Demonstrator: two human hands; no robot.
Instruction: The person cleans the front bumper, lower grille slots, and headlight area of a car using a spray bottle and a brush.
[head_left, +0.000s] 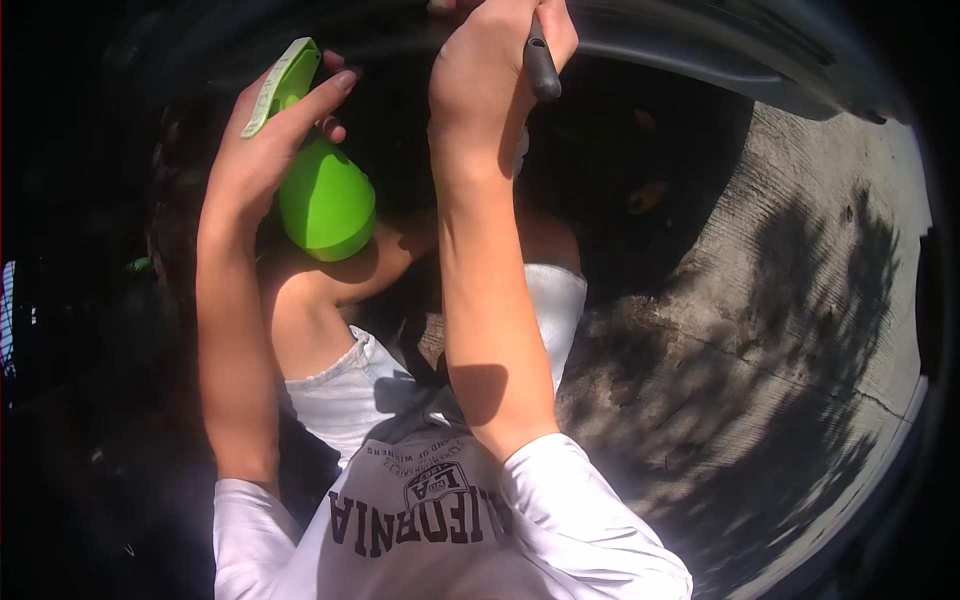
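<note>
My left hand (250, 150) is wrapped round the neck of a bright green spray bottle (328, 205), just under its trigger head. The bottle hangs above my bent left knee, tilted a little. My right hand (478, 75) is raised at the top of the view, closed round a dark handle (541, 68) with a hole in its end. The far part of that tool is hidden behind the hand and cut off by the frame edge, so its kind does not show.
A dark, glossy curved panel (690, 55) like a vehicle's bodywork runs across the top. Grey ridged concrete (800, 300) with patchy shadows lies to the right. Dry leaves (646, 197) lie in the deep shade ahead of my knees. The left side is very dark.
</note>
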